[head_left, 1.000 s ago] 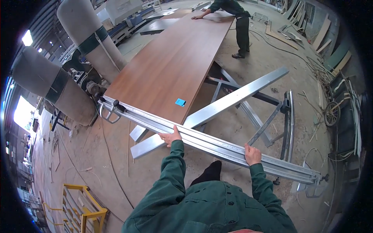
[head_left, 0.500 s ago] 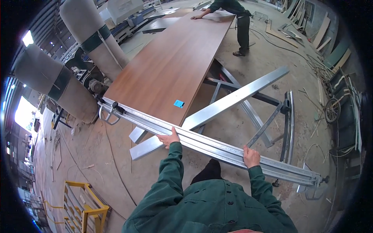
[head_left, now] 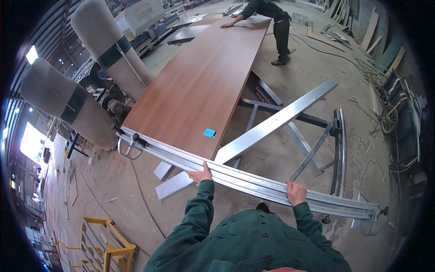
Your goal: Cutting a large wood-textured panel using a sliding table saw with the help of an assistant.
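Note:
A long ribbed aluminium rail (head_left: 253, 181) runs across in front of me, slanting down to the right. My left hand (head_left: 200, 174) grips it near the middle, thumb over the top. Farther right, my right hand (head_left: 296, 192) is also closed around the rail. At its left end are a looped metal handle (head_left: 129, 147) and black knobs. The rail's left part lies along the near edge of a large brown wood-grain panel (head_left: 190, 95). A small blue rectangular item (head_left: 210, 133) lies on that panel near its corner.
Shiny metal beams (head_left: 276, 122) and a dark steel frame (head_left: 337, 129) stand right of the panel. A co-worker (head_left: 267, 22) leans over its far end. Large dust bags (head_left: 74, 102) stand left. A yellow metal rack (head_left: 106, 247) is at lower left, and cables cross the floor.
The view has tipped a little, so the scene sits slightly lower. My dark-clad leg shows less below the rail. Both hands keep their grip on the rail, which stays against the panel's edge.

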Tool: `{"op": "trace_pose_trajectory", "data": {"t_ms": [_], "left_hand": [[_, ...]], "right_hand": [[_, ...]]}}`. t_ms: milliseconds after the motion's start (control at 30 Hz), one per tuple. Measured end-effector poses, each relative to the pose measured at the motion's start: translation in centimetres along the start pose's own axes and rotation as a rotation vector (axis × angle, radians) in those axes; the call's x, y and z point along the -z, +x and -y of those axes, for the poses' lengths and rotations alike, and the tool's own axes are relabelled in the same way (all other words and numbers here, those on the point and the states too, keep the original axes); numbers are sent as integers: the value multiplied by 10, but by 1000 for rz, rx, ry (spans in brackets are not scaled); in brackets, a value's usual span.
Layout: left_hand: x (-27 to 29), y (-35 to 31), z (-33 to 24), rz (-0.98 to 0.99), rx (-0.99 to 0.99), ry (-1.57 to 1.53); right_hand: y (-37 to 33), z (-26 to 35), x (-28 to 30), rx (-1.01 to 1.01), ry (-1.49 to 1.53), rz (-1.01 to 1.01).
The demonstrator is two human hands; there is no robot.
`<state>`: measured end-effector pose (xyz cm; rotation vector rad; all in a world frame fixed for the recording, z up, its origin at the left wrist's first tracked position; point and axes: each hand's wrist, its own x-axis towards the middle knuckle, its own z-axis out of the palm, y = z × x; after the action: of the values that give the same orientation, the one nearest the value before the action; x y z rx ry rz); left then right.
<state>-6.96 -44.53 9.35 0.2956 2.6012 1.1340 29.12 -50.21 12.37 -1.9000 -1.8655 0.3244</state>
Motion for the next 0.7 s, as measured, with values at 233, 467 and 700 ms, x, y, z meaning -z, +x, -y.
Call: {"op": "trace_pose_trajectory", "data": {"t_ms": [233, 467, 700], "left_hand": [[41, -18, 41, 61, -8, -12], [84, -16, 79, 25, -63, -54], [81, -16, 90, -157, -166, 124]], "right_hand": [[-57, 5, 14, 3, -76, 33], [-106, 17, 1, -23, -66, 53], [-106, 19, 9, -84, -45, 172]]}}
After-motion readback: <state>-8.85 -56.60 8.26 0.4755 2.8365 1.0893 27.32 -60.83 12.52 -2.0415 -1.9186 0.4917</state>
